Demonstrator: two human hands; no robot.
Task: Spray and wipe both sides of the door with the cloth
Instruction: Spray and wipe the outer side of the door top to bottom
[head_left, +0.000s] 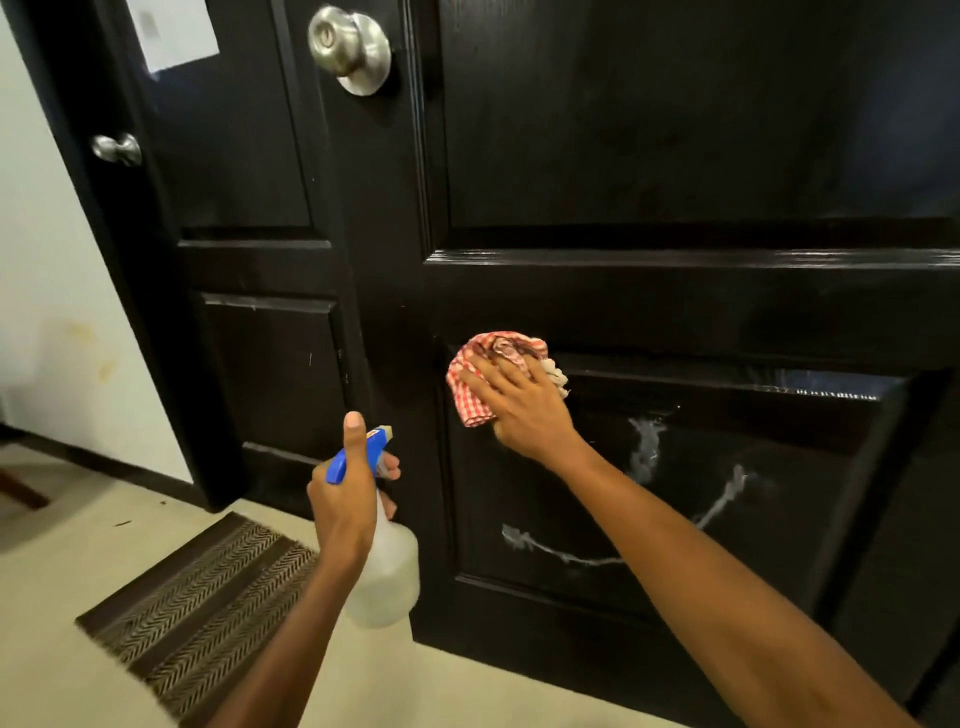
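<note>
A black panelled door (675, 156) fills the right of the view, with a silver round knob (349, 48) near its left edge. My right hand (519, 405) presses a red-and-white checked cloth (480, 364) flat against the top left corner of the door's lower panel. White streaks of spray (647, 447) run down that panel to the right of and below the cloth. My left hand (345, 493) grips a clear spray bottle (387, 566) by its blue trigger head, thumb raised, nozzle pointing at the door's edge.
A second black door (244, 171) with its own silver knob (117, 149) and a white paper notice (171, 31) stands behind on the left. A brown striped mat (208, 577) lies on the pale floor. A cream wall (47, 286) is at far left.
</note>
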